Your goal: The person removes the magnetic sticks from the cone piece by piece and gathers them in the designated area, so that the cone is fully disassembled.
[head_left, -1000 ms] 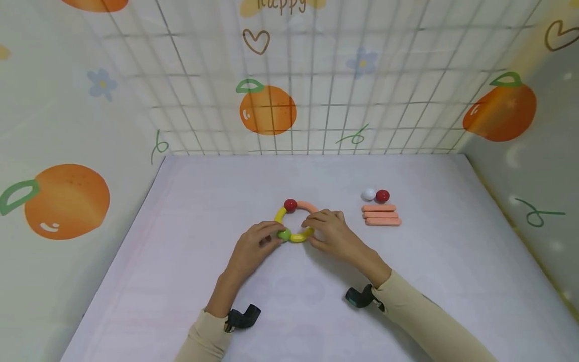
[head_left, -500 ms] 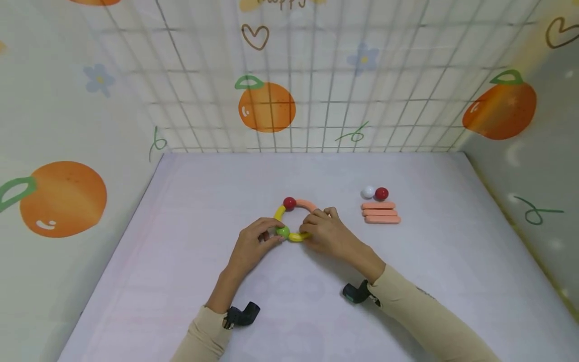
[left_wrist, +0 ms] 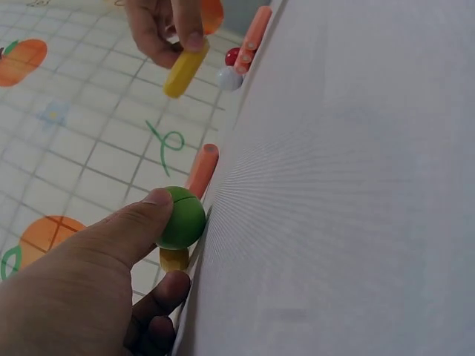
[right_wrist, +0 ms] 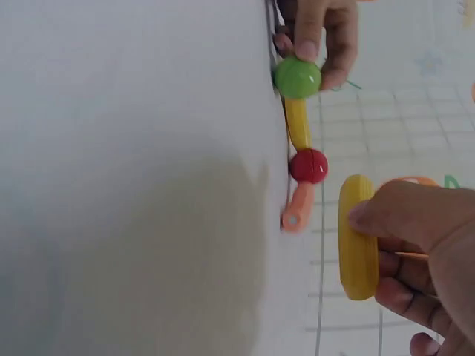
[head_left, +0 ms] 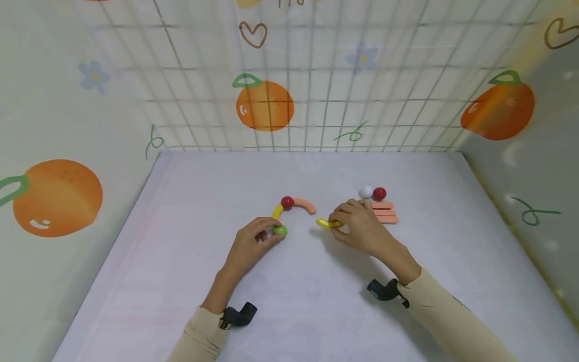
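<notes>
My left hand (head_left: 251, 241) pinches a green ball (left_wrist: 183, 219) at the near end of a chain of toy pieces lying on the table. From that ball a curved yellow stick (right_wrist: 296, 122) runs to a red ball (head_left: 287, 202), and a curved orange stick (head_left: 305, 205) extends rightward from it. Off to the right, my right hand (head_left: 362, 226) holds another curved yellow stick (right_wrist: 358, 241) between thumb and fingers, raised above the tabletop. Its shadow falls below the hand in the head view.
Behind the right hand, several straight orange sticks (head_left: 384, 212) lie stacked side by side, partly hidden by its fingers. A white ball (head_left: 366, 191) and a second red ball (head_left: 379, 193) sit just beyond them. A wire grid (head_left: 330, 100) covered by printed cloth backs the table.
My right hand has pulled the yellow stick away from the green ball and carried it right, opening the former ring. The left hand still holds the green ball in nearly the same place.
</notes>
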A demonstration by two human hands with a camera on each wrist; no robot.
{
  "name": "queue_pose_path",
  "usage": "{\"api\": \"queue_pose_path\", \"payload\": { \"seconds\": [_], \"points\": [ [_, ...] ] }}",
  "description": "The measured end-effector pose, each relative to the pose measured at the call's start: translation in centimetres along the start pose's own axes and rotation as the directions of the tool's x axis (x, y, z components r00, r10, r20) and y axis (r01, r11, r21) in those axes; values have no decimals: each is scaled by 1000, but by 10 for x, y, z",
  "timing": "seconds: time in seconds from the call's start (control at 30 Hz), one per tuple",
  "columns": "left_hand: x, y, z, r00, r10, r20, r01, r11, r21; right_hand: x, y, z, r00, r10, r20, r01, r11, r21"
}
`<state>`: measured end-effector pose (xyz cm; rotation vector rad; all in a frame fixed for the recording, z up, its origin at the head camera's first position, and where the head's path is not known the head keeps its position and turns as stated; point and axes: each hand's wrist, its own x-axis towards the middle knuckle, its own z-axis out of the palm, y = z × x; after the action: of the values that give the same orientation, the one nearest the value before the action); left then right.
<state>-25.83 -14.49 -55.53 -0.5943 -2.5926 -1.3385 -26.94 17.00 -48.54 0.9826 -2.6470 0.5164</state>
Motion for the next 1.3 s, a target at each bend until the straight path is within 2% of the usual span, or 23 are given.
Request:
{"api": "queue_pose_path", "payload": {
  "seconds": [0.3,0.7,0.8,1.03,1.3],
  "points": [
    [0,3,-1,1000,-11,18,10,1000,9,-28,22,-19,997,-5,-75,4,1000,-2],
    [0,2,0,1000,-6,22,5,1000,31,-59,48,-27,992,10,-123,-16,999,-49],
    [0,1,0,1000,-10,22,9,999,32,-64,53,-27,993,26,-114,-34,997,-70],
    [0,0,0,1000,-9,21,8,999,42,-72,62,-27,993,115,-39,-118,989,-88],
    [-1,0,0,1000,-15,22,15,999,39,-80,71,-21,991,131,-27,-133,986,-102]
  ]
}}
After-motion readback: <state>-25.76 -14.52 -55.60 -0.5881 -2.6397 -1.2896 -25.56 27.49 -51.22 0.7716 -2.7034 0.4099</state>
